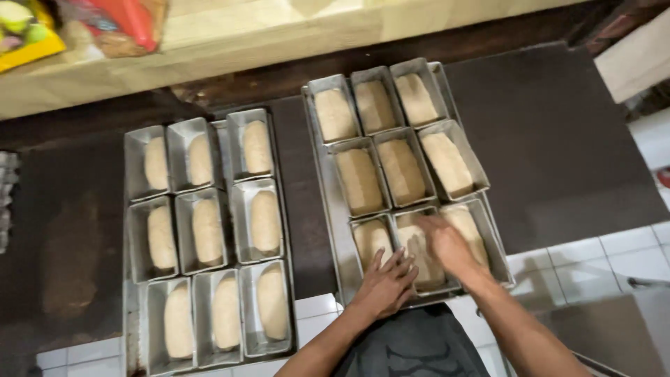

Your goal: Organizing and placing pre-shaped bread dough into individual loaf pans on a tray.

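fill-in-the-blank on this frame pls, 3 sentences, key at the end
1. Each metal tray carries ___ loaf tins in a three-by-three grid.
2. Both hands, left and right, work at the ___ row of the right tray.
3. Every tin holds a pale piece of ___.

Missing words: nine; nearest; dough

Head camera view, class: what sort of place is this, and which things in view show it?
Probably a bakery or bread-making kitchen. Two metal trays each carry nine loaf tins filled with unbaked dough, on a dark worktop. The left hand and right hand rest on the nearest tins.
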